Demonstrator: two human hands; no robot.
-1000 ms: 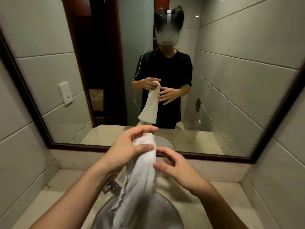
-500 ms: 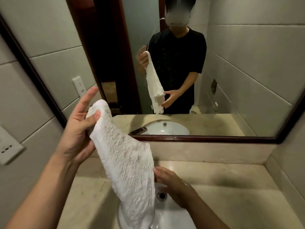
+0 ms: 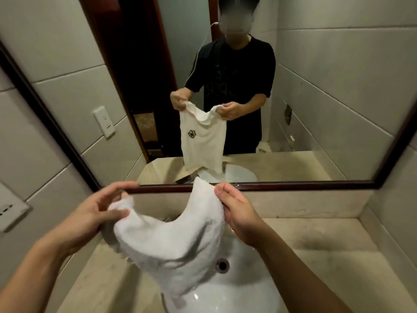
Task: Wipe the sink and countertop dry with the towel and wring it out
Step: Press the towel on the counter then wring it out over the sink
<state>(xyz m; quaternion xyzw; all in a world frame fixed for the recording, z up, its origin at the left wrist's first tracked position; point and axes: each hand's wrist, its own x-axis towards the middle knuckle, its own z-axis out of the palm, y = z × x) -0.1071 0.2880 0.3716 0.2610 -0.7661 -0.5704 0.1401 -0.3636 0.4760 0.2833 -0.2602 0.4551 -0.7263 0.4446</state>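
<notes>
Over sink [image 3: 237,290], towel [image 3: 171,240] now in both hands [image 3: 88,215] [image 3: 240,219]

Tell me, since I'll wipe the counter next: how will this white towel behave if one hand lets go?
Probably floppy: the towel sags in a deep curve between the left hand and right hand pinching its top corners. Released on one side, it would likely swing down over the sink. Seemingly light, since pinches alone carry it.

You have no words or numbers to read here. The one mark is a small black flower-shaped emblem [image 3: 191,133] on your towel [image 3: 171,249], reflected mid-frame in the mirror [image 3: 338,109]. Your shirt [image 3: 234,71] print is too dim.
</notes>
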